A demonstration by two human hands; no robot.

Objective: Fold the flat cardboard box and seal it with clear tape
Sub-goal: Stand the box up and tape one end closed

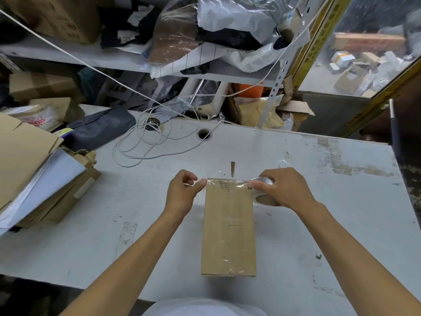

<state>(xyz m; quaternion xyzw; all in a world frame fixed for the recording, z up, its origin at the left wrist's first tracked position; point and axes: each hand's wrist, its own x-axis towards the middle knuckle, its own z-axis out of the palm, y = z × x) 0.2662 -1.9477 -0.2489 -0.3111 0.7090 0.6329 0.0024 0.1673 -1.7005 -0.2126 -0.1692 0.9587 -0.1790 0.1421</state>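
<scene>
Two hands stretch tape across the box (229,226): left hand (182,192) pinches its end, right hand (284,188) clamps the roll (262,197), keeping it taut.

Matt cardboard box (228,226), glossy clear tape (230,184)

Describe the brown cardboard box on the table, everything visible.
The brown cardboard box is a folded, closed oblong of plain corrugated card, lying flat on the scuffed white table with its long axis running away from the person. Glossy clear tape already covers the centre seam along its top. A stretched strip of clear tape spans the far edge: the left hand pinches the free end beside the far-left corner, and the right hand grips the clear tape roll against the far-right corner. Faint dark print shows near the far end.
</scene>
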